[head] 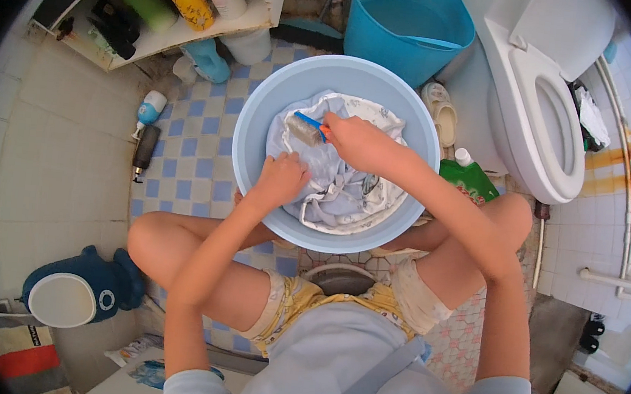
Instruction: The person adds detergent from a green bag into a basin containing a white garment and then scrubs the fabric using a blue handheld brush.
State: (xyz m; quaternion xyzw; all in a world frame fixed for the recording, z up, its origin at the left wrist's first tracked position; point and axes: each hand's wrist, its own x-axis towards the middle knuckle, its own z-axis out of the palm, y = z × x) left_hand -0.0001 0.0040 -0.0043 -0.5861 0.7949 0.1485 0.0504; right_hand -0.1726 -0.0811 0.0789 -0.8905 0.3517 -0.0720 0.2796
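Observation:
Before me stands a round light blue plastic basin with wet, pale blue cloth with a white printed trim heaped inside. My right hand grips a scrub brush with a blue and orange handle. Its pale bristles face the cloth near the upper left of the heap; whether they touch it is hard to tell. My left hand rests at the heap's left side, fingers bent and pinching the cloth just below the brush.
A blue tub of water stands behind the basin, beside a white toilet. Cream clogs and a green pouch lie to the right. Pump bottles lie on the left floor; more bottles stand on a shelf at upper left.

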